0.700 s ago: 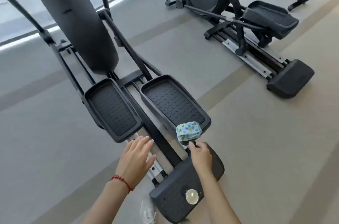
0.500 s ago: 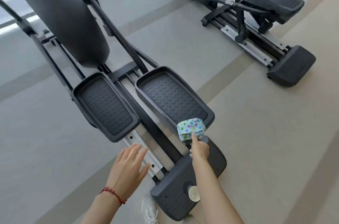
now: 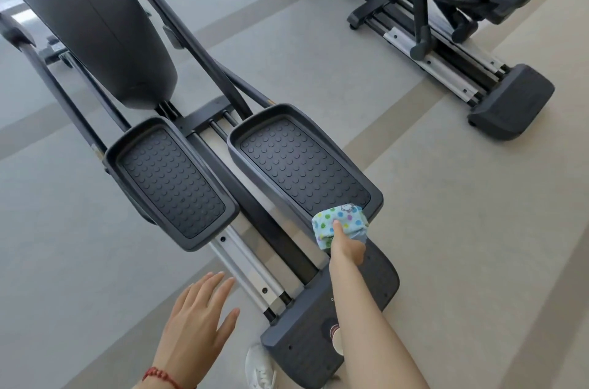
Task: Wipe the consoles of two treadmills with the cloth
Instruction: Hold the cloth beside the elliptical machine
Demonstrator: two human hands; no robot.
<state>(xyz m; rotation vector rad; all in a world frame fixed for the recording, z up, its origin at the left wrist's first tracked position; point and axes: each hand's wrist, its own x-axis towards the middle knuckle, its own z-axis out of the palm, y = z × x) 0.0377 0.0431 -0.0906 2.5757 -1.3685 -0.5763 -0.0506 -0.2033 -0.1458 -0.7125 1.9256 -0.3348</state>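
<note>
At right pedal [image 3: 302, 162] rear edge: right hand [image 3: 345, 248] grips bunched cloth [image 3: 339, 224].

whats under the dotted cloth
The dotted cloth lies at the rear edge of the right pedal, above the rear end cover. The right hand reaches to it. What it rests on is hidden by the cloth itself and the hand.

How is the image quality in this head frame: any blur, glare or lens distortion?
Head view: even daylight with soft shadows; bright washed-out glare at the upper left edge; wide-angle bending of the near machine's arms. The cloth under the right hand and the open left hand look slightly soft; pedal studs stay sharp.
</note>
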